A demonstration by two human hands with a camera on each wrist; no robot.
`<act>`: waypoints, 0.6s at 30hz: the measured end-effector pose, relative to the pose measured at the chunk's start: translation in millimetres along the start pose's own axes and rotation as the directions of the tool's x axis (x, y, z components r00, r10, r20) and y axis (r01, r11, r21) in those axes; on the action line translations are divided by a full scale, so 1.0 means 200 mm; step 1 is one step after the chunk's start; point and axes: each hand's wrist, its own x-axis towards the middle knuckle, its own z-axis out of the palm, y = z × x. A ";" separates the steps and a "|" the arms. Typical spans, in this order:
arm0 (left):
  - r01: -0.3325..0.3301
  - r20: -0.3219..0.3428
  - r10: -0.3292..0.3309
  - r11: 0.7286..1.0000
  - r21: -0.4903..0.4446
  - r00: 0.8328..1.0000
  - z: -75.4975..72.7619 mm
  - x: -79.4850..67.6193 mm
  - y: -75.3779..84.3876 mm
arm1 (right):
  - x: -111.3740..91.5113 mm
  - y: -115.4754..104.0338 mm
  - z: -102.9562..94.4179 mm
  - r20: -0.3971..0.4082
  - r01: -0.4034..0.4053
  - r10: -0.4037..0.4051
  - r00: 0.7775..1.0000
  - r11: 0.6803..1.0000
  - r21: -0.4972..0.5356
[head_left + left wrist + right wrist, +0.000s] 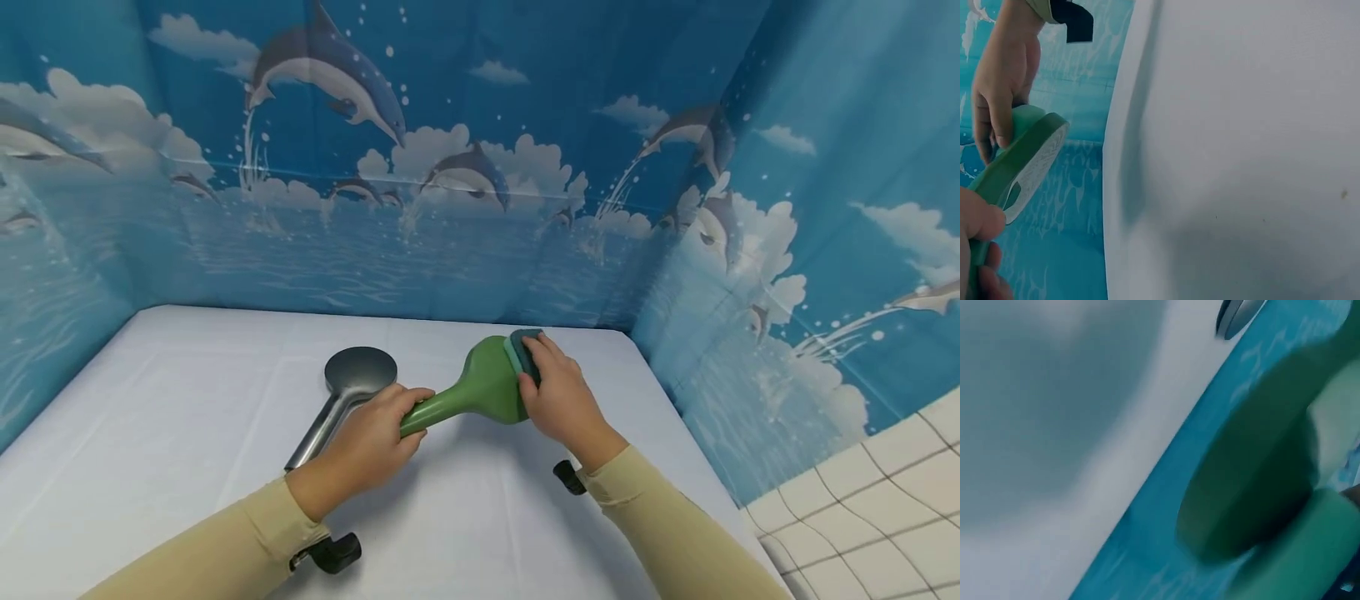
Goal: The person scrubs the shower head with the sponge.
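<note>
My left hand (367,442) grips the handle of a green shower head (487,379), raised over the white-covered table. A two-tone green sponge (527,354) is pinched in my right hand (564,400) and lies against the outer end of the head's green back. In the left wrist view, the pale, perforated face of the shower head (1038,164) is turned toward the table, with the right hand (1009,75) on the opposite side. The right wrist view is blurred, with the sponge (1300,553) close to the green head (1254,456).
A grey and chrome shower head (361,371) lies on the white table cover (187,392), just beyond and left of the left hand. Blue dolphin-print curtains (450,250) enclose the back and sides. White tiles (877,500) show at the lower right.
</note>
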 end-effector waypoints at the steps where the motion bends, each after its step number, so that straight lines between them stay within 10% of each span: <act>1: 0.008 0.004 -0.008 1.000 0.000 1.000 0.00 0.00 0.00 | -0.01 0.00 0.00 0.017 0.016 -0.016 1.000 1.000 0.010; 7: 0.066 0.053 -0.066 0.998 -0.005 0.996 0.01 0.02 0.00 | -0.08 -0.10 0.02 0.014 0.197 -0.198 0.980 0.980 0.018; 13: 0.094 0.065 -0.089 0.993 -0.072 0.994 0.02 0.03 -0.01 | -0.06 -0.08 0.00 -0.063 0.114 -0.116 0.991 0.993 -0.024; 18: 0.055 0.023 -0.054 0.995 -0.081 0.998 0.03 0.03 -0.02 | -0.09 -0.12 0.02 -0.041 0.201 -0.203 0.978 0.979 -0.041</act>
